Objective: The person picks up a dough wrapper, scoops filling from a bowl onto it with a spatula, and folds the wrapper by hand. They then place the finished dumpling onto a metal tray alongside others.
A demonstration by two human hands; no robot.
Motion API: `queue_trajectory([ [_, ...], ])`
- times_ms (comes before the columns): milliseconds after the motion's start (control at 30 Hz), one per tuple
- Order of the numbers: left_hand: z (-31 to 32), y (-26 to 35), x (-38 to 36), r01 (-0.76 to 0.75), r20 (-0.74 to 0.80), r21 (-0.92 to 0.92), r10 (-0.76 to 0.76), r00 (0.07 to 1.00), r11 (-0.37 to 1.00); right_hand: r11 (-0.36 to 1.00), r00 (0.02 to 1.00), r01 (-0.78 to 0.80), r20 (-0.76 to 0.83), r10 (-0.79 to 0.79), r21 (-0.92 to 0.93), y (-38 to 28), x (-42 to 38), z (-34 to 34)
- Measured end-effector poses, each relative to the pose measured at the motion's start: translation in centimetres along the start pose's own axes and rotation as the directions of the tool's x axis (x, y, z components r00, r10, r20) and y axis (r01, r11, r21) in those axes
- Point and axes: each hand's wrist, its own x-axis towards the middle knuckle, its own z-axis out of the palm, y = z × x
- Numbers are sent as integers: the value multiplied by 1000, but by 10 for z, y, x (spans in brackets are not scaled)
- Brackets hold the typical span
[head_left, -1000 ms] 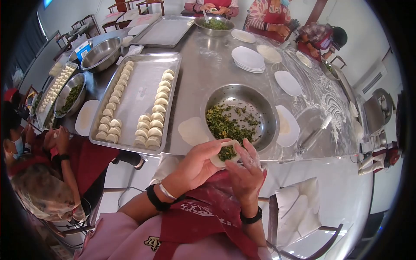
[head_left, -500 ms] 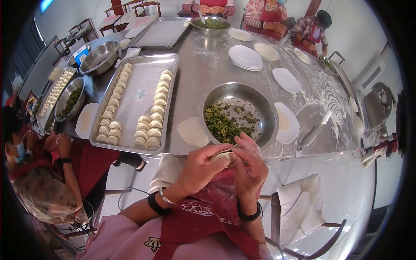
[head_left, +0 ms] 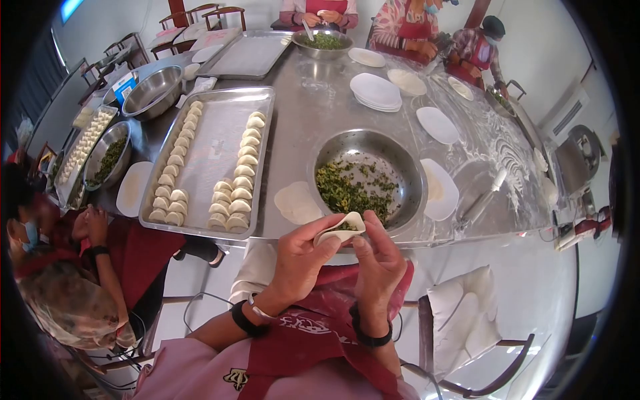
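A dumpling wrapper [head_left: 341, 233], folded partway round dark green filling, is held at the table's front edge; its top gapes. My left hand [head_left: 299, 260] is closed on its left side, thumb in front. At the right end, my right hand [head_left: 380, 263] pinches the wrapper between thumb and fingers. Just beyond both hands stands a steel bowl [head_left: 415, 180] of chopped green and yellow filling [head_left: 347, 190]. Flat round wrappers [head_left: 297, 203] lie left of that bowl. Further left, a metal tray [head_left: 215, 143] bears rows of folded dumplings [head_left: 247, 160].
White plates [head_left: 375, 91] are spread over the steel table [head_left: 297, 120], which is floury on the right. A utensil with a pale handle [head_left: 497, 180] lies there. A co-worker [head_left: 73, 287] sits at my left; others work across the table. A chair [head_left: 460, 320] stands to my right.
The wrapper has tilted, so its opening and the filling inside now show. My right fingers have drawn back from over it toward its right end.
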Motion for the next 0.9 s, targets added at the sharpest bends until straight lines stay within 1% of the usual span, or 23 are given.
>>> queue_trajectory([
  [100, 1, 11, -5, 73, -30, -25, -74, 997, 997, 988, 996, 81, 45, -76, -131, -5, -1, 3],
  [200, 4, 17, -7, 78, -51, -8, -78, 996, 997, 986, 991, 128, 54, -122, -111, -6, -4, 6],
  [300, 1, 9, -8, 45, -22, -50, -46, 999, 998, 985, 988, 152, 7, -152, -85, -8, -7, 9],
  [400, 0, 5, -8, 9, -3, -33, -9, 1000, 999, 973, 978, 205, -5, -206, -105, -5, -9, 11],
  [500, -3, 1, -8, -4, 15, -20, 5, 1000, 1000, 944, 956, 290, 1, -294, -160, -4, -9, 12],
  [600, -5, -6, -8, -2, 37, -8, 3, 999, 1000, 943, 954, 294, -11, -299, -157, -4, -8, 11],
  [700, -4, -5, -10, 55, 57, 13, -56, 997, 998, 925, 937, 348, 38, -347, -150, -3, -4, 6],
  [800, -6, -8, -10, 37, 86, 64, -42, 995, 997, 912, 926, 377, 51, -374, -162, 2, -2, 2],
  [900, -4, -4, -10, 82, 66, 12, -82, 994, 997, 878, 918, 396, 153, -367, -269, 3, -1, -7],
])
